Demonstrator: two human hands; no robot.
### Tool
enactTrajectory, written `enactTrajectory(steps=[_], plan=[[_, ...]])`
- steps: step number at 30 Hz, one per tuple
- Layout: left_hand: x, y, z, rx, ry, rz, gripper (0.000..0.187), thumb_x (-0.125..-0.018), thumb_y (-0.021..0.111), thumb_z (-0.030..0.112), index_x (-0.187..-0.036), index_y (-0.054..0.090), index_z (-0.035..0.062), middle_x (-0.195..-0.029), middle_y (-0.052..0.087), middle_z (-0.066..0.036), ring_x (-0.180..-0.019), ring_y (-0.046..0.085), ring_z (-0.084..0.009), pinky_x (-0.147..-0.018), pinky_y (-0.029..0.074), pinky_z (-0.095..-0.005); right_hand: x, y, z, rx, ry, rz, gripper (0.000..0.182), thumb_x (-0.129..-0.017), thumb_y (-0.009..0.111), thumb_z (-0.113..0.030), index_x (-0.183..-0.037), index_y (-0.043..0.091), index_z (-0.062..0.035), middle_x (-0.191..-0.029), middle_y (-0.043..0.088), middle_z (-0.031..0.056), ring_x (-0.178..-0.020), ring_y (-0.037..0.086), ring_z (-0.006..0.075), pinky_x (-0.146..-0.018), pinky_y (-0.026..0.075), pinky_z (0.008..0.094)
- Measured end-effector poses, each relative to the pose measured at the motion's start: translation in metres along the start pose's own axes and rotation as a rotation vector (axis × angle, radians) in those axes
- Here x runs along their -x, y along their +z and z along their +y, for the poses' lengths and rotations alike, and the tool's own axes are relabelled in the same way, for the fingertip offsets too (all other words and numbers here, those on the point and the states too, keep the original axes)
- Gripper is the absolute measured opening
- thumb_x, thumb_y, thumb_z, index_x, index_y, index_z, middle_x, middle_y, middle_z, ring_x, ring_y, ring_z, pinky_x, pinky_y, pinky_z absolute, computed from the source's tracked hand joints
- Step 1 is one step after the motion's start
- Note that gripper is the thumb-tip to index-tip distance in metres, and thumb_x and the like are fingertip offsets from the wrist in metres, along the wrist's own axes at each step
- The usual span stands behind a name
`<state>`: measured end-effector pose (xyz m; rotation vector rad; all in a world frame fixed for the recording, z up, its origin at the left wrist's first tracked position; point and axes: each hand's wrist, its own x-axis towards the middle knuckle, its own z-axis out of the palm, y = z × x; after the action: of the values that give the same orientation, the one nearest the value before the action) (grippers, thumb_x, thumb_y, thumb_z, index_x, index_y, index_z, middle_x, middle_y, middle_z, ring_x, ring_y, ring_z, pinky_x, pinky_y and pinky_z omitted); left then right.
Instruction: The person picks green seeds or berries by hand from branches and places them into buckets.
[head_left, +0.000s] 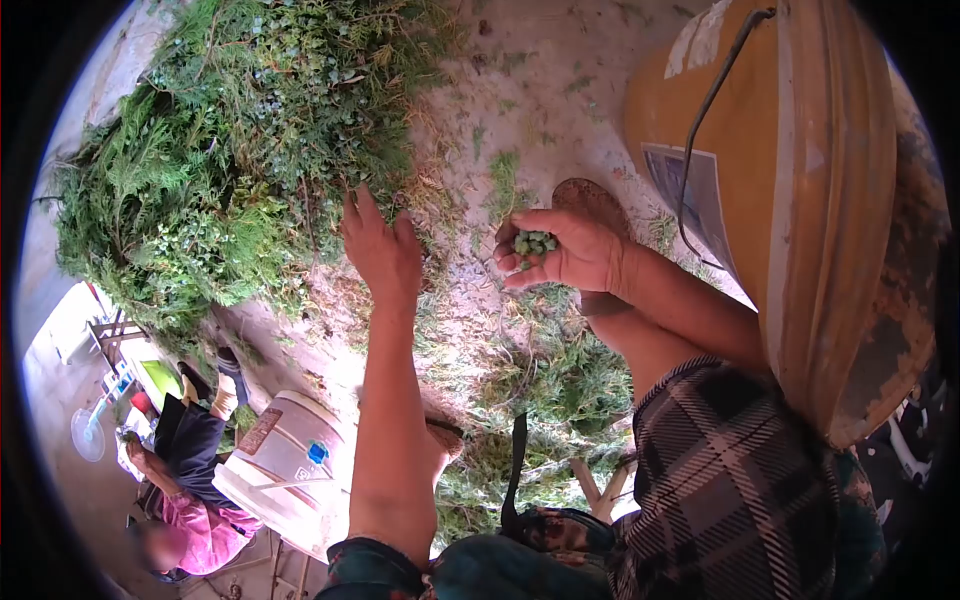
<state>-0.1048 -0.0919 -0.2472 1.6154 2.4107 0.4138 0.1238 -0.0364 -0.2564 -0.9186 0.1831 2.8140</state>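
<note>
My left hand reaches to the near edge of a large pile of green conifer branches. Its thumb and fingers are apart, and nothing shows between them. Palm up, my right hand is cupped around a small heap of round green seed cones. It is held above the floor near my brown shoe. Similar pale green cones dot the sprigs in the pile.
To the right stands a big yellow bucket with a dark handle. Loose clippings cover the floor by my feet. At the lower left, a white plastic container stands beside another person in a pink top.
</note>
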Motion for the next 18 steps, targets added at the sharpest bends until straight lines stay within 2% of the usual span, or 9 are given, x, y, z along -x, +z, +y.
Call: enactTrajectory(steps=[2,5,6,7,9,10,13,15,18], plan=[[-0.007,0.01,-0.013,-0.199,0.001,-0.123,0.053,-0.083,0.056,0.016,-0.131,0.038,0.0035,-0.136,0.033,-0.025,-0.123,0.032,-0.044,-0.102,0.029,-0.0464,0.002,0.0,0.001,-0.015,0.003,-0.022,0.027,-0.09,0.051,-0.022,-0.099,0.056,0.0026,-0.093,0.059,0.0151,-0.086,0.059,0.0253,-0.08,0.051,0.0456],[0.025,0.003,-0.001,-0.172,0.067,-0.298,0.061,-0.081,0.058,0.016,-0.135,0.032,0.0061,-0.141,0.022,-0.025,-0.125,0.026,-0.0483,-0.102,0.029,-0.0477,0.002,0.005,-0.004,0.026,0.009,0.009,0.027,-0.09,0.05,-0.023,-0.097,0.055,0.003,-0.093,0.059,0.0151,-0.084,0.059,0.0241,-0.078,0.053,0.0435],[0.036,-0.004,0.01,-0.163,0.047,-0.278,0.05,-0.08,0.056,0.01,-0.128,0.044,0.0032,-0.136,0.032,-0.026,-0.122,0.035,-0.0432,-0.099,0.034,-0.0443,0.002,0.003,-0.004,0.023,-0.002,-0.007,0.028,-0.09,0.05,-0.023,-0.097,0.055,0.0033,-0.092,0.059,0.0152,-0.083,0.06,0.0236,-0.077,0.053,0.0429],[0.042,-0.01,0.01,-0.161,0.046,-0.284,0.05,-0.08,0.056,0.01,-0.128,0.044,0.0032,-0.136,0.032,-0.026,-0.122,0.035,-0.0432,-0.099,0.034,-0.0443,0.002,0.001,-0.002,0.021,-0.011,-0.021,0.028,-0.09,0.049,-0.023,-0.096,0.056,0.0035,-0.092,0.059,0.0152,-0.083,0.06,0.0231,-0.077,0.054,0.0422],[0.046,-0.021,0.005,0.151,-0.075,-0.364,0.033,-0.081,0.055,0.006,-0.113,0.057,0.001,-0.116,0.055,-0.023,-0.109,0.053,-0.0345,-0.093,0.042,-0.0375,0.003,0.004,-0.002,0.033,-0.004,-0.005,0.028,-0.09,0.049,-0.023,-0.096,0.056,0.0035,-0.092,0.059,0.0153,-0.082,0.06,0.0229,-0.076,0.054,0.042],[0.041,-0.02,0.003,0.201,-0.147,-0.185,0.02,-0.083,0.054,0.006,-0.1,0.065,0.0015,-0.096,0.065,-0.016,-0.091,0.063,-0.0276,-0.081,0.047,-0.0321,0.003,0.005,-0.003,0.048,-0.003,0.005,0.028,-0.09,0.049,-0.023,-0.096,0.056,0.0035,-0.091,0.06,0.0154,-0.081,0.061,0.0226,-0.075,0.054,0.0417],[-0.009,-0.03,0.003,0.102,-0.19,-0.032,0.021,-0.085,0.055,0.012,-0.101,0.063,0.0018,-0.088,0.065,-0.018,-0.076,0.062,-0.0279,-0.067,0.047,-0.037,0.002,0.006,-0.004,0.061,0.009,0.005,0.028,-0.09,0.05,-0.023,-0.096,0.057,0.0031,-0.091,0.06,0.0155,-0.079,0.061,0.0227,-0.074,0.054,0.0419],[-0.046,-0.012,-0.016,-0.016,-0.023,0.138,0.021,-0.083,0.057,0.016,-0.099,0.063,0.0025,-0.086,0.063,-0.018,-0.076,0.061,-0.0308,-0.067,0.047,-0.0391,0.0,0.003,-0.002,0.059,0.003,0.005,0.028,-0.09,0.05,-0.023,-0.096,0.057,0.003,-0.092,0.06,0.0154,-0.08,0.061,0.0227,-0.074,0.054,0.0419],[-0.069,0.007,-0.014,-0.24,-0.177,0.003,0.018,-0.081,0.058,0.013,-0.096,0.061,0.0025,-0.089,0.062,-0.017,-0.08,0.059,-0.0343,-0.072,0.046,-0.0421,0.0,0.001,0.0,0.061,-0.009,0.002,0.028,-0.09,0.05,-0.023,-0.096,0.056,0.0031,-0.092,0.06,0.0154,-0.079,0.061,0.0228,-0.074,0.054,0.0418]])
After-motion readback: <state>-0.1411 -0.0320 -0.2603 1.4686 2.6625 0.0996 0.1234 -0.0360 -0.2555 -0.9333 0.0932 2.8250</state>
